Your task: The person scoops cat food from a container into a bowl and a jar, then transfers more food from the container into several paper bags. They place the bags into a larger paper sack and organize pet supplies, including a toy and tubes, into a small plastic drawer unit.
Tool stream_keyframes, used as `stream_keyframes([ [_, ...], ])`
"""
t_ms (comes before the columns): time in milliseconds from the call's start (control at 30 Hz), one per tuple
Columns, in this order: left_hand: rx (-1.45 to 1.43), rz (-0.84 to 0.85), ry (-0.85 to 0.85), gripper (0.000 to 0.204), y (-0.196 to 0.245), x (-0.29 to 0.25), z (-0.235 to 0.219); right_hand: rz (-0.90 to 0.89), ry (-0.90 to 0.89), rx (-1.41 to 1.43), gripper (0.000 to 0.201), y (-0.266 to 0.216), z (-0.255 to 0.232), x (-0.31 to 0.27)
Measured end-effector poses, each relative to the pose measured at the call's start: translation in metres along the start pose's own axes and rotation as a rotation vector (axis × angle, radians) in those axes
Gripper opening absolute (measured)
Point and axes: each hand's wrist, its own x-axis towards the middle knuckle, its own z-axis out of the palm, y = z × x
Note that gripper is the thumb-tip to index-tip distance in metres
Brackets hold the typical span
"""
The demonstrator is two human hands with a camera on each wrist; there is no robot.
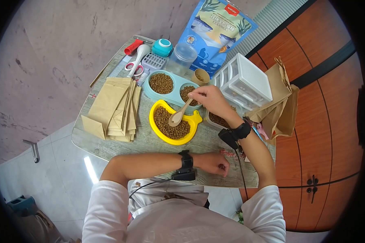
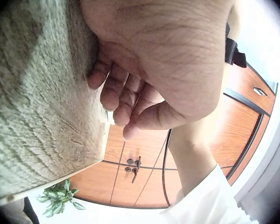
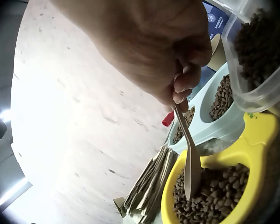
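Observation:
My right hand (image 1: 211, 99) pinches the handle of a wooden spoon (image 1: 177, 118) between thumb and fingers. The spoon's bowl end dips to the brown kibble (image 3: 219, 193) in a yellow crescent-shaped bowl (image 1: 153, 117). Behind it stands a light-blue double feeder (image 1: 175, 96) with kibble in both wells. A clear plastic tub (image 3: 252, 103) of kibble sits beside the yellow bowl, partly hidden by my right arm in the head view. My left hand (image 1: 213, 163) rests on the table near its front edge, fingers loosely curled and holding nothing, as the left wrist view (image 2: 130, 88) also shows.
Folded paper bags (image 1: 113, 107) lie at the left. Scissors (image 1: 134, 69), a white scoop (image 1: 142, 52) and a clear jar (image 1: 182, 58) are at the back. A blue cat food bag (image 1: 217, 36), white drawer unit (image 1: 247, 81) and brown paper bags (image 1: 286, 109) line the back right.

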Motion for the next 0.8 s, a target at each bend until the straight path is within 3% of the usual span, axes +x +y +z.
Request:
stream_keyframes([
  [267,-0.008,-0.007,-0.016,0.011,0.0,0.001,0.0,-0.039,-0.102,-0.042,0.022,0.017,-0.005,-0.006],
  [567,-0.017,-0.002,-0.013,0.01,0.0,0.0,0.0,-0.057,-0.092,0.005,0.022,0.018,-0.004,-0.006],
  [800,-0.027,-0.011,-0.017,0.01,-0.002,0.001,0.001,-0.013,-0.09,0.081,0.024,-0.005,0.005,-0.001],
])
